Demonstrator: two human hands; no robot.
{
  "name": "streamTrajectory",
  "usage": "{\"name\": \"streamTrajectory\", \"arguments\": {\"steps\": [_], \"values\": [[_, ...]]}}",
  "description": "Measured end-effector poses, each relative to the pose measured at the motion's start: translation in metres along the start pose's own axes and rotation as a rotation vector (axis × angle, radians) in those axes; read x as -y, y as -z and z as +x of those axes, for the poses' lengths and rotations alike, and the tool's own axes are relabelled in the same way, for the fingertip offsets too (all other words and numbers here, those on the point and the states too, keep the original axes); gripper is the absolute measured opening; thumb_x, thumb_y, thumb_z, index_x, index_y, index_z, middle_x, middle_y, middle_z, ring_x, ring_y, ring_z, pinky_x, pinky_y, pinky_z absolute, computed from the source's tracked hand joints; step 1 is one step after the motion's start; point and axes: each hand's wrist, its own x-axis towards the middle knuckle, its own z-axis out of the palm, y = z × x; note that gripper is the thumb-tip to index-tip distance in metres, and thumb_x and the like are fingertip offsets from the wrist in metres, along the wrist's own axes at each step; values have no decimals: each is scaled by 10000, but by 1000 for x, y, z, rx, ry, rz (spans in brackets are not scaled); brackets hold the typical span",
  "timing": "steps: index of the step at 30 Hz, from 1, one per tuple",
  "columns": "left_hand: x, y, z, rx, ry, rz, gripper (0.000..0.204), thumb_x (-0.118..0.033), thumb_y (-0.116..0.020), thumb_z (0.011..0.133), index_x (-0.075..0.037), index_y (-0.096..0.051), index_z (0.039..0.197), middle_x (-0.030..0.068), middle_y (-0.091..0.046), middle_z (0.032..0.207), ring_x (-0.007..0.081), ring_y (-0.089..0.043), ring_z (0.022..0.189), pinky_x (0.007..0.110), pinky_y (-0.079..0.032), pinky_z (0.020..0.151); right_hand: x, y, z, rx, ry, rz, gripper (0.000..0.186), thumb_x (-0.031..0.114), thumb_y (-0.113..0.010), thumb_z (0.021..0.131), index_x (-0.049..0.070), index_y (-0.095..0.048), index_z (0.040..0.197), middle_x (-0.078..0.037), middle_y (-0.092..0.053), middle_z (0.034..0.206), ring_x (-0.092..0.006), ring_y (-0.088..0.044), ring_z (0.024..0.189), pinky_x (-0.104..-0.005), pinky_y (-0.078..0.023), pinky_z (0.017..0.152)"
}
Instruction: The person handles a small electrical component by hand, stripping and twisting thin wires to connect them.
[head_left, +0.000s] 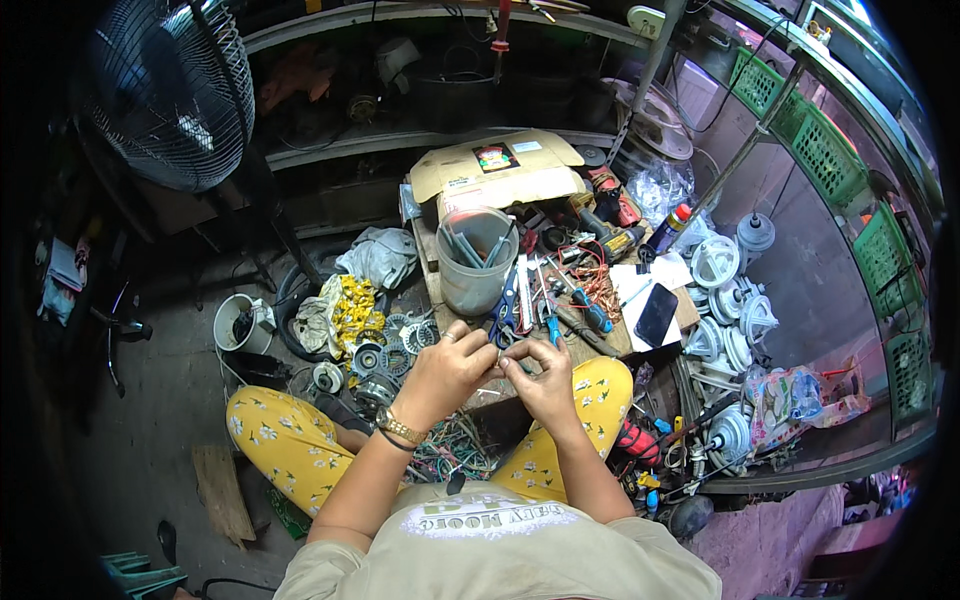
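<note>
So some tiny thing (501,361), too small to make out, looks pinched at the fingertips: left hand (453,368) curled, knuckles up, right hand (541,380) angled in to meet it. Grey bucket (468,290) just beyond the fingers, phone (656,315) off right.

We note matt brown cardboard in the box (450,176) and cloudy, translucent plastic in the tub (468,292). The phone (656,315) shows a smooth, glossy dark face; the white paper (674,269) is matt. We see copper-coloured metal in the tangled wire (602,284), polished gold-toned metal in the wristwatch (401,428) and thin metal wire in the fan guard (222,102). The perforated baskets (826,160) are green plastic, the trousers (288,432) soft printed cloth, the loose board (222,492) rough wood. The small piece (500,361) at our fingertips is too small for us to tell its material.
</note>
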Motion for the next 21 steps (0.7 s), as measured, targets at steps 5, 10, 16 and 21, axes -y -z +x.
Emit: {"name": "streamTrajectory", "arguments": {"steps": [5,10,16,21], "values": [[8,-11,-1,-60,39,-409,239,-191,-755,790,-53,-610,919,91,-606,896,282,-595,832,369,-500,693,1,-2,-6,81,-144,628,125,137,-638,882,37,-567,856,-88,-548,1081,-197,-511,1086,-333,-353,1006],[10,-27,-8,-240,157,-768,135,-78,-709,832,-28,-631,931,108,-600,838,270,-593,773,345,-471,702,19,4,-6,214,-124,914,189,231,-615,916,49,-578,876,-95,-494,1231,-214,-460,1142,-378,-331,1025],[17,-6,0,-153,44,-402,193,-46,-745,763,-34,-631,918,120,-622,847,314,-601,789,384,-482,702,22,11,-7,154,203,-59,191,232,-715,842,66,-621,857,-96,-508,1225,-300,-398,1182,-433,-279,1052],[14,-32,-12,-169,199,-722,148,-32,-703,810,-12,-602,916,132,-603,832,303,-600,778,361,-481,700,17,23,-2,163,-124,1493,287,273,-494,978,122,-534,737,-75,-540,1032,-249,-506,1062,-438,-343,1065]]}}
